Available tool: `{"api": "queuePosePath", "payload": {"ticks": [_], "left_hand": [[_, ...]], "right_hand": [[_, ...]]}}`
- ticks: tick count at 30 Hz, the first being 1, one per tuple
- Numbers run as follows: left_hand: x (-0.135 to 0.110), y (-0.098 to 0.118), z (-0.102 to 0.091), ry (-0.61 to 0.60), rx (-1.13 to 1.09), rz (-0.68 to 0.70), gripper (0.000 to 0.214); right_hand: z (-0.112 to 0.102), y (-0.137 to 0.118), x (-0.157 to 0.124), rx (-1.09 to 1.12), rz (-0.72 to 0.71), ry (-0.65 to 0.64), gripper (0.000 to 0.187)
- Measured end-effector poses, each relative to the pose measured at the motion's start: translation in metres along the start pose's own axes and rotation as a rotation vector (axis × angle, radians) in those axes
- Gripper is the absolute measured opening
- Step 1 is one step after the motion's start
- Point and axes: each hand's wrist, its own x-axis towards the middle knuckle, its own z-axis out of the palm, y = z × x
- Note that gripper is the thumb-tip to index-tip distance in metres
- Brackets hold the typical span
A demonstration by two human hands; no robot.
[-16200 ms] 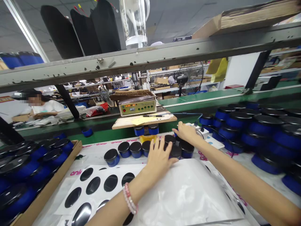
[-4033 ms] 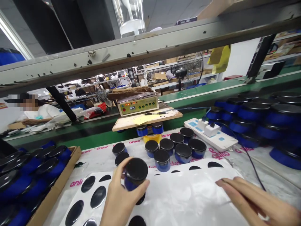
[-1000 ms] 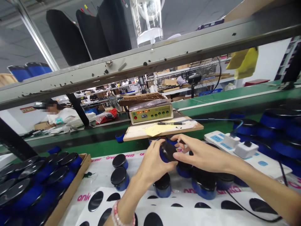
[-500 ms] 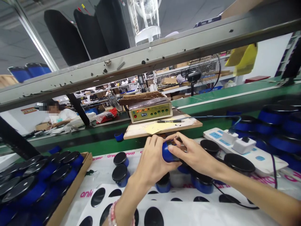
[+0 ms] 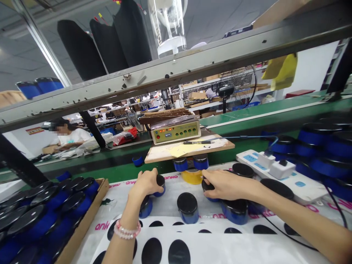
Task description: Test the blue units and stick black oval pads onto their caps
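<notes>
My left hand (image 5: 145, 183) is closed over a small blue jar with a black lid (image 5: 160, 181) on the table, and a second jar (image 5: 145, 207) sits just under my wrist. Over to the right, my right hand (image 5: 224, 184) rests with curled fingers on top of another black-lidded blue jar (image 5: 208, 187). One jar (image 5: 187, 207) stands free between my hands. A larger blue jar (image 5: 234, 210) sits below my right wrist. A white sheet of black oval stickers (image 5: 178, 251) lies nearest to me.
A cardboard box of blue jars (image 5: 41, 216) sits at the left. More blue jars (image 5: 324, 146) crowd the right, beside a white power strip (image 5: 275, 168). A wooden board carries a tester box (image 5: 176, 131). A steel shelf rail (image 5: 176, 66) crosses overhead. A person (image 5: 68, 135) works beyond.
Half a second ago both hands held one jar together in the air. Now they are apart and down on the table, my left hand on a jar to the left, my right on another.
</notes>
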Motion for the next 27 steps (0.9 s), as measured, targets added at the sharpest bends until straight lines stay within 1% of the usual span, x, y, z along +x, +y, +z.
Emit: {"api": "queuePosePath", "payload": {"ticks": [2, 4, 5, 7, 9, 10, 12, 14, 17, 19, 21, 24, 25, 27], "left_hand": [[-0.007, 0.008, -0.001, 0.005, 0.002, 0.008, 0.047], [-0.018, 0.023, -0.003, -0.014, -0.036, 0.094, 0.051], [-0.024, 0.032, -0.003, -0.056, -0.066, 0.16, 0.056], [-0.034, 0.049, 0.0, -0.184, -0.116, 0.288, 0.06], [-0.04, 0.062, 0.005, -0.274, -0.135, 0.357, 0.056], [-0.042, 0.067, 0.008, -0.285, -0.138, 0.372, 0.051], [-0.044, 0.076, 0.014, -0.256, -0.155, 0.388, 0.046], [-0.045, 0.084, 0.021, -0.214, -0.222, 0.428, 0.05], [-0.047, 0.098, 0.032, -0.157, -0.332, 0.459, 0.056], [-0.047, 0.104, 0.038, -0.141, -0.357, 0.441, 0.057], [-0.045, 0.106, 0.041, -0.149, -0.373, 0.425, 0.059], [-0.041, 0.101, 0.04, -0.168, -0.429, 0.436, 0.067], [-0.04, 0.099, 0.038, -0.165, -0.447, 0.441, 0.068], [-0.038, 0.094, 0.034, -0.156, -0.459, 0.438, 0.061]], "right_hand": [[0.004, -0.004, 0.003, 0.007, -0.022, 0.006, 0.016], [0.005, -0.006, 0.004, 0.009, -0.024, 0.012, 0.014], [0.003, -0.005, 0.003, 0.01, -0.015, 0.011, 0.015], [-0.005, 0.002, 0.0, 0.007, 0.026, 0.007, 0.019], [-0.016, 0.016, -0.007, -0.02, 0.096, 0.005, 0.019], [-0.022, 0.024, -0.01, -0.038, 0.135, 0.0, 0.017], [-0.032, 0.04, -0.017, -0.069, 0.199, -0.032, 0.015], [-0.035, 0.051, -0.019, -0.077, 0.226, -0.084, 0.019], [-0.03, 0.055, -0.015, -0.073, 0.221, -0.131, 0.028], [-0.025, 0.053, -0.009, -0.065, 0.216, -0.135, 0.029], [-0.022, 0.051, -0.004, -0.053, 0.214, -0.112, 0.027], [-0.023, 0.051, -0.002, -0.033, 0.219, -0.068, 0.023], [-0.025, 0.051, -0.002, -0.028, 0.224, -0.067, 0.024], [-0.029, 0.052, -0.004, -0.02, 0.227, -0.092, 0.029]]}}
